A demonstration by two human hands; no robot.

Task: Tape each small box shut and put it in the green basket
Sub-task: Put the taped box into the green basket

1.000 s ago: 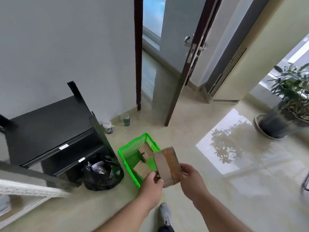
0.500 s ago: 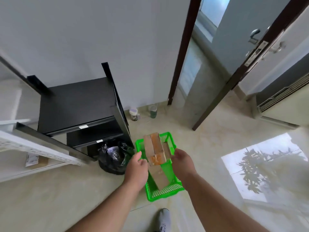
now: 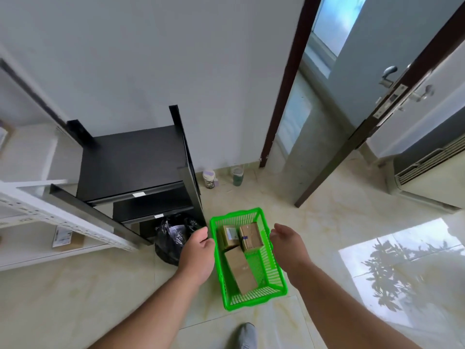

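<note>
- Left hand (image 3: 197,253) and right hand (image 3: 289,244) hover either side of the green basket (image 3: 273,275), fingers relaxed, holding nothing.
- Three cardboard boxes (image 3: 241,269) lie in the basket on the floor.
- A black bag (image 3: 173,238) sits just beside it.

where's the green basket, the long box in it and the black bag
green basket (image 3: 254,299): head view, on its near rim.
long box (image 3: 241,269): head view, middle of its top face.
black bag (image 3: 171,238): head view, on its crumpled plastic, left of the basket.
</note>
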